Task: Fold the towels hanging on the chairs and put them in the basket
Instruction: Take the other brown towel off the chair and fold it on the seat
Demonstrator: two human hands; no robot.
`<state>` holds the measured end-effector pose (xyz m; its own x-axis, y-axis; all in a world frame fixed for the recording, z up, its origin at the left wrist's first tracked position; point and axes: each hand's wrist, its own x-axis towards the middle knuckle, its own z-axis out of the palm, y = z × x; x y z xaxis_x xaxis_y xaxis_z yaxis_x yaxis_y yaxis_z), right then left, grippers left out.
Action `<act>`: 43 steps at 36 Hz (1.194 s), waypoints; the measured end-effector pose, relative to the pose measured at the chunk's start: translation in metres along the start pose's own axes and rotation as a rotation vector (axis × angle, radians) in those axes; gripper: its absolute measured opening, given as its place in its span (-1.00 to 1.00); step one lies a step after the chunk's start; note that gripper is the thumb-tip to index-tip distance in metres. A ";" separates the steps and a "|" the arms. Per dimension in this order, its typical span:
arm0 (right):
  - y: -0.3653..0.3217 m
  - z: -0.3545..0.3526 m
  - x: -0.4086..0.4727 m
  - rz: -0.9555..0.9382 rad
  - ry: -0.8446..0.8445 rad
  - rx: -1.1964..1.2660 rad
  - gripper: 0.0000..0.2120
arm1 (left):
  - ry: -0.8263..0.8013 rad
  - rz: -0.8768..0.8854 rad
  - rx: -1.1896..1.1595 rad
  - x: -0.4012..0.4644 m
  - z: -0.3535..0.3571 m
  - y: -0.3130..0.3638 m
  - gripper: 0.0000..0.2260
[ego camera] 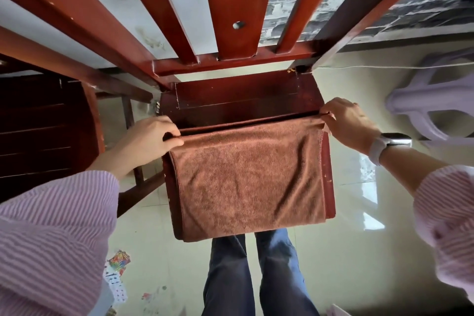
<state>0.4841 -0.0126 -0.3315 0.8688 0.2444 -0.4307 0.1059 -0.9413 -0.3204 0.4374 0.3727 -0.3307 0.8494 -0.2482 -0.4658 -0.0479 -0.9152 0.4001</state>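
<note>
A brown towel lies folded in layers on the seat of a red-brown wooden chair, its near edge hanging a little past the seat front. My left hand pinches the towel's far left corner. My right hand, with a white watch on the wrist, pinches the far right corner. The far edge is stretched straight between both hands. No basket is in view.
The chair's slatted back rises just beyond the towel. A second dark wooden chair stands at the left. A pale lilac plastic stool is at the right. Playing cards lie on the tiled floor near my legs.
</note>
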 end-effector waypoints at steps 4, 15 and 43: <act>-0.004 -0.009 -0.019 0.031 0.028 0.030 -0.84 | 0.021 -0.029 -0.046 -0.013 -0.008 -0.001 -0.85; -0.027 -0.027 -0.093 0.187 0.206 0.192 -0.90 | 0.236 -0.102 -0.055 -0.066 -0.022 0.031 -0.83; -0.044 -0.133 -0.266 -0.011 0.431 0.229 -0.91 | 0.597 -0.113 -0.434 -0.251 -0.082 0.138 -0.85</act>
<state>0.3127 -0.0670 -0.0909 0.9945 0.0899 -0.0536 0.0490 -0.8523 -0.5208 0.2609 0.3347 -0.0935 0.9838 0.1677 -0.0642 0.1633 -0.6868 0.7082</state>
